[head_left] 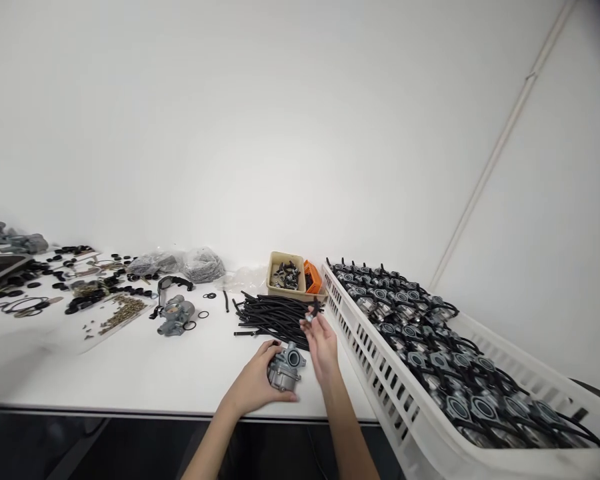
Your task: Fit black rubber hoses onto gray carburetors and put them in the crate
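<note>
My left hand (257, 377) is wrapped round a silver carburetor (286, 370) near the table's front edge, its round bore facing me. Just to the right, my right hand (321, 343) is raised with its fingertips pinched on a small part with a black lever and a silver end (315, 308). That part resembles the black and silver pieces in the beige bin (275, 280) behind it. A pile of black rubber hoses (270, 317) lies beyond both hands. Another carburetor (177, 315) with a black attachment rests on the table to the left.
At the right, a white plastic crate (365, 370) holds rows of carburetors with black hoses. An orange basket (311, 277) leans by the beige bin. Brass screws (125, 312), black rings, caps and a clear plastic bag (203, 265) cover the left and back of the table.
</note>
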The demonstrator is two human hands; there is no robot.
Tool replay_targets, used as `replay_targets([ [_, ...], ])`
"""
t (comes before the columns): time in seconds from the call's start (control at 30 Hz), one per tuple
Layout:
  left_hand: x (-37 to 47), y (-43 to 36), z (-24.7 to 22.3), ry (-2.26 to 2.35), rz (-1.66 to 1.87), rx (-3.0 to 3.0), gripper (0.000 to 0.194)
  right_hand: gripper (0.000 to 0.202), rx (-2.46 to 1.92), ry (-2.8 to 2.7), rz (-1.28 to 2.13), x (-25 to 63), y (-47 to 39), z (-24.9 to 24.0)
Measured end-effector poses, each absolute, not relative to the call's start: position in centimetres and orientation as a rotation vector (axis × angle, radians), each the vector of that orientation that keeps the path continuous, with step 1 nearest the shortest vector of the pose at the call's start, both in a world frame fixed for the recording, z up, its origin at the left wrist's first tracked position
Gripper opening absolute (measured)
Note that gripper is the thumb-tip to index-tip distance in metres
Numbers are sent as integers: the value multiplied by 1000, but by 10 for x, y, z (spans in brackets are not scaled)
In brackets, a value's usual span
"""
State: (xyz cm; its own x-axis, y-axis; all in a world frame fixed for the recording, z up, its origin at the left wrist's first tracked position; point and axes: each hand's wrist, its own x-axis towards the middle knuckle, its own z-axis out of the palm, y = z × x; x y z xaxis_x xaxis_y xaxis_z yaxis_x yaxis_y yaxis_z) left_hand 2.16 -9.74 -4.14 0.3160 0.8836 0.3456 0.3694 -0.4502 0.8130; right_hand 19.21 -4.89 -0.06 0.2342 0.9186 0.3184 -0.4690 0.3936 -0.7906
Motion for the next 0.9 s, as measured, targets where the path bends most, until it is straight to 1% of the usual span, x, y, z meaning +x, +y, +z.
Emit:
replay_targets([
  [0.17,22,-98,-39,1063,1100,1993,83,41,-619,-1052,1097,178,-75,-25],
  [0.33,21,-96,-42,1033,1116,2020,90,37,-647,-1143,1033,176,-79,-27],
  [0.6,18,-94,-47,1068,1129,2069,85,36,-613,-1194,1075,178,-85,-25],
  [0.9,16,-95,-41,1039,1137,2061,70,33,-664,-1155,1003,178,-95,-31],
])
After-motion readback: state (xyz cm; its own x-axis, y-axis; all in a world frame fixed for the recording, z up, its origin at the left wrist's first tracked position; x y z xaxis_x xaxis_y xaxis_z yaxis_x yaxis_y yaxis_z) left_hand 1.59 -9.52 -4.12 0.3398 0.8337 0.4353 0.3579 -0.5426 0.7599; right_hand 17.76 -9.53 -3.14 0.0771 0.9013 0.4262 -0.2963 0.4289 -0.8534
